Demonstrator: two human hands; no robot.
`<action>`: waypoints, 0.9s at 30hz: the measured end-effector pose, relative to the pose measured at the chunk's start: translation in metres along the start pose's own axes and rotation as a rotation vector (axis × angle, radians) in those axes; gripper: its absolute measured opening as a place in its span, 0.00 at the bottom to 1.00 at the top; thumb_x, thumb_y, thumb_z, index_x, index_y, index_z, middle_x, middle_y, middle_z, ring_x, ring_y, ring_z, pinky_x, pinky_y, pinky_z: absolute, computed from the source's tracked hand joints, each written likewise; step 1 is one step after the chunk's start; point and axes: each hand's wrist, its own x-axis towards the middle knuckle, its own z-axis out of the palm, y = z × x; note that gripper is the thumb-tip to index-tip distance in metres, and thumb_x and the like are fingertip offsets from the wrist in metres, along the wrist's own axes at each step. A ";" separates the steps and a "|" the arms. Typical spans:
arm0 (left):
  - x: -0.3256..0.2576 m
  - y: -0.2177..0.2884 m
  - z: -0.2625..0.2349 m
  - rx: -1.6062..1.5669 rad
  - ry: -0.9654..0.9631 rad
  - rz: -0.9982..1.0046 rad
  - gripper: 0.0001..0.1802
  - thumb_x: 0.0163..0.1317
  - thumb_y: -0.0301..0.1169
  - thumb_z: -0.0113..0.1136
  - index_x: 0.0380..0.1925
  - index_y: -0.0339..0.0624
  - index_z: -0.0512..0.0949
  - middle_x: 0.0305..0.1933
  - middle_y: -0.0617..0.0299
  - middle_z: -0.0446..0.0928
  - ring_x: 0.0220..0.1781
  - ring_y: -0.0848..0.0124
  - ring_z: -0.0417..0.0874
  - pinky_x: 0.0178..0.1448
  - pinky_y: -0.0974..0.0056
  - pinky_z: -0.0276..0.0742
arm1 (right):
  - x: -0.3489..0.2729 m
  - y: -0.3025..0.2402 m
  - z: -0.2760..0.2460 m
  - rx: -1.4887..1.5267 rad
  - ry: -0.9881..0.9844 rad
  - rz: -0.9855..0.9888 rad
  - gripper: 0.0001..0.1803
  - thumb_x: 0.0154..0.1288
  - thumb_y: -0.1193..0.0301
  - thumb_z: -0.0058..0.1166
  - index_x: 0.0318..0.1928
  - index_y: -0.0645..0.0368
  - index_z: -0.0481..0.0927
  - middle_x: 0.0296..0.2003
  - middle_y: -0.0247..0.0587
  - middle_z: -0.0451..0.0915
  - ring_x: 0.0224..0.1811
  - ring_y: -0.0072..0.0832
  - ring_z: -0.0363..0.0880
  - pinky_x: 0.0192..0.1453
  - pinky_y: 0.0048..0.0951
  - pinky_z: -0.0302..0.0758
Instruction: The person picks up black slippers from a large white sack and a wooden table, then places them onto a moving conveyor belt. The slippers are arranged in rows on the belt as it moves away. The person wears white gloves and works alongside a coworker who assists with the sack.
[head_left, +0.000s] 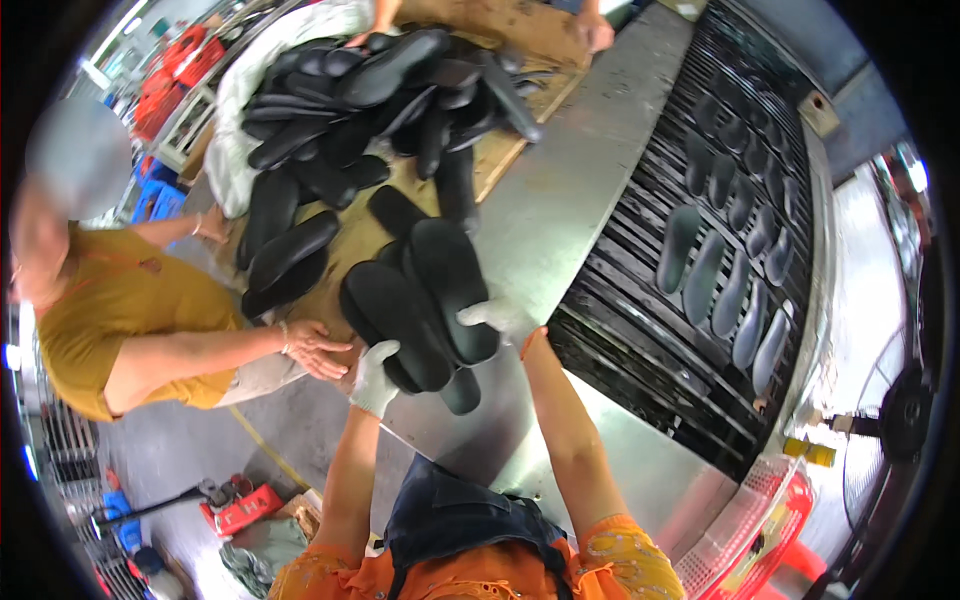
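My left hand (375, 380), in a whitish glove, grips the near left side of a bunch of black shoe soles (398, 318), its thumb on top. My right hand (500, 318), gloved too, closes round the right edge of another black sole (447, 275) in the same bunch. Several soles overlap there, and one greenish-black sole (461, 392) pokes out underneath between my hands. The fingers under the soles are hidden. Beyond my hands lies a big heap of black soles (340, 110) on a brown cardboard sheet (505, 165).
A co-worker in a mustard shirt (160, 315) stands at the left, one hand (318, 350) close to my left hand. Another person's hand (595, 30) shows at the far edge. Rightward, a slatted conveyor (620, 260) carries rows of soles beside the metal tabletop (570, 170). A red basket (765, 530) stands lower right.
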 end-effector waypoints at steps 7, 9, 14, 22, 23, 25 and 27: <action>-0.049 -0.020 0.024 0.213 -0.038 -0.043 0.33 0.54 0.20 0.56 0.64 0.35 0.73 0.57 0.51 0.81 0.56 0.55 0.85 0.64 0.51 0.83 | -0.099 0.045 -0.026 0.030 0.078 -0.152 0.40 0.46 0.79 0.69 0.65 0.68 0.74 0.48 0.40 0.84 0.50 0.32 0.82 0.60 0.35 0.78; -0.058 -0.034 0.054 0.254 -0.126 -0.085 0.33 0.53 0.20 0.56 0.64 0.34 0.73 0.57 0.51 0.81 0.56 0.56 0.85 0.64 0.52 0.83 | -0.139 0.054 -0.042 0.174 0.122 -0.267 0.46 0.45 0.81 0.70 0.69 0.68 0.70 0.52 0.40 0.83 0.51 0.29 0.81 0.62 0.33 0.77; -0.043 -0.106 0.122 0.431 -0.257 -0.362 0.26 0.57 0.19 0.57 0.59 0.32 0.75 0.53 0.52 0.82 0.53 0.58 0.85 0.61 0.52 0.84 | -0.227 0.100 -0.112 0.348 0.447 -0.340 0.43 0.44 0.82 0.69 0.66 0.67 0.73 0.54 0.41 0.82 0.53 0.30 0.80 0.62 0.34 0.77; -0.004 -0.253 0.249 0.559 -0.541 -0.579 0.25 0.54 0.22 0.62 0.56 0.34 0.77 0.50 0.55 0.83 0.51 0.62 0.84 0.57 0.54 0.84 | -0.332 0.104 -0.230 0.453 0.765 -0.466 0.34 0.47 0.84 0.65 0.60 0.67 0.78 0.48 0.42 0.85 0.47 0.32 0.84 0.57 0.34 0.80; -0.006 -0.268 0.264 0.590 -0.528 -0.566 0.24 0.54 0.22 0.62 0.54 0.33 0.78 0.49 0.55 0.83 0.49 0.61 0.85 0.55 0.54 0.84 | -0.341 0.104 -0.242 0.486 0.795 -0.443 0.33 0.47 0.85 0.64 0.60 0.67 0.78 0.47 0.42 0.85 0.46 0.32 0.85 0.57 0.34 0.81; 0.001 -0.289 0.284 0.629 -0.569 -0.584 0.22 0.54 0.22 0.61 0.52 0.34 0.79 0.46 0.54 0.84 0.47 0.60 0.85 0.54 0.53 0.84 | -0.347 0.101 -0.267 0.546 0.864 -0.401 0.31 0.48 0.86 0.62 0.58 0.67 0.79 0.46 0.43 0.86 0.43 0.32 0.85 0.53 0.34 0.82; 0.009 -0.308 0.287 0.690 -0.550 -0.562 0.21 0.53 0.22 0.61 0.51 0.34 0.80 0.45 0.54 0.85 0.47 0.60 0.86 0.53 0.53 0.84 | -0.352 0.114 -0.291 0.553 0.918 -0.363 0.29 0.49 0.87 0.60 0.56 0.67 0.80 0.44 0.43 0.86 0.41 0.32 0.85 0.50 0.33 0.83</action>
